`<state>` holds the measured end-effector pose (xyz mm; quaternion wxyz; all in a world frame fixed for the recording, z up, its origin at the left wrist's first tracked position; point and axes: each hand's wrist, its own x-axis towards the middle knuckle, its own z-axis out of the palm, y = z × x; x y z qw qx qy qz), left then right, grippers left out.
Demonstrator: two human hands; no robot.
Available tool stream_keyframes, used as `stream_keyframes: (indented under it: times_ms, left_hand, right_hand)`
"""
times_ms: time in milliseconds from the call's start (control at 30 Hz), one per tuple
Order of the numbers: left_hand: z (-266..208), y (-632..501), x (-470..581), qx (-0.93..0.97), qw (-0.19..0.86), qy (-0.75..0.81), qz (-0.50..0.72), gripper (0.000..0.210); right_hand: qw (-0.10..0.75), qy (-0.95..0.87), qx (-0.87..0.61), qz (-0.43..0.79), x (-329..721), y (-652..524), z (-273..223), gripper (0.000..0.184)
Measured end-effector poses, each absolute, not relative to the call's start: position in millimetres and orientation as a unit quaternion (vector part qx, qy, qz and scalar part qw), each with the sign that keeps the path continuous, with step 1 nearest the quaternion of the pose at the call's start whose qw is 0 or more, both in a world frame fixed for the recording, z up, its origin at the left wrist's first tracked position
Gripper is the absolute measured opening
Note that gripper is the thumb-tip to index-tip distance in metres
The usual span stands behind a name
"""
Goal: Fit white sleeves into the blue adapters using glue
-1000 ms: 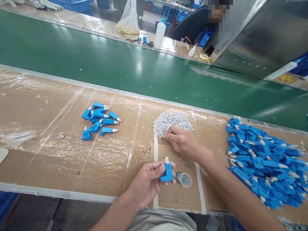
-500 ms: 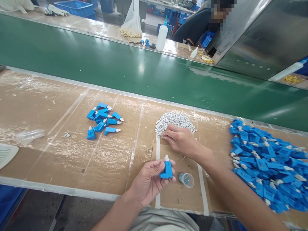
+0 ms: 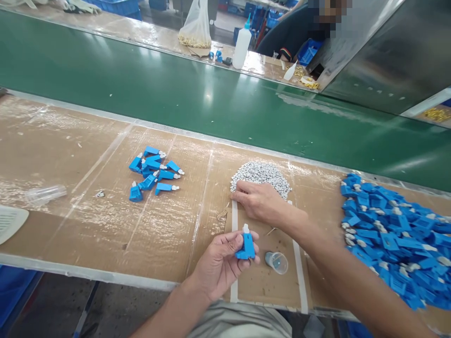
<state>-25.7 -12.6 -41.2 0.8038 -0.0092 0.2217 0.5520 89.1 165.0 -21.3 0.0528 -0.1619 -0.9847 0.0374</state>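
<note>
Between the thumb and fingers of my left hand (image 3: pixel 223 258) is a blue plastic part (image 3: pixel 248 245), held with its white tip pointing up. My right hand (image 3: pixel 259 201) is at the near-left edge of a heap of small grey-white pieces (image 3: pixel 262 172). Its fingers are pinched together, and whatever is between them is too small to make out. A small clear cup (image 3: pixel 276 262) with something bluish inside stands just right of my left hand. Several blue parts with white tips form a small group (image 3: pixel 154 172) to the left.
A large pile of blue parts (image 3: pixel 391 239) covers the right side of the cardboard-topped table. Beyond the table runs a green conveyor belt (image 3: pixel 158 94). A white bottle (image 3: pixel 242 47) and another person's dark sleeve (image 3: pixel 285 35) are across it. A clear plastic tube (image 3: pixel 45 194) lies far left.
My right hand has shifted slightly left along the edge of the heap, its fingers still pinched. My left hand keeps the blue part in the same grip. The whole view has tilted a little.
</note>
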Motion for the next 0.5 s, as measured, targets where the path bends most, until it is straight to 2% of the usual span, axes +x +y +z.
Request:
stream_keyframes:
  times_ms: [133, 233, 367, 500]
  left_hand:
    - [-41.8, -11.8, -26.2, -0.008, 0.806, 0.22, 0.55, 0.035]
    - [-39.7, -12.3, -27.0, -0.004, 0.807, 0.217, 0.549, 0.034]
    - [-34.9, -13.7, -27.5, 0.02, 0.813, 0.202, 0.545, 0.032]
    - [-30.0, -13.0, -26.8, 0.046, 0.822, 0.175, 0.539, 0.03]
  right_hand:
    - [0.025, -0.988, -0.147, 0.038, 84.6, 166.9, -15.5, 0.024]
    - [0.061, -0.98, -0.166, 0.087, 89.2, 166.0, -3.2, 0.019]
    - [0.184, -0.909, -0.259, 0.271, 117.7, 152.3, 17.5, 0.011]
    - [0.241, -0.787, -0.338, 0.457, 157.8, 122.8, 25.1, 0.012]
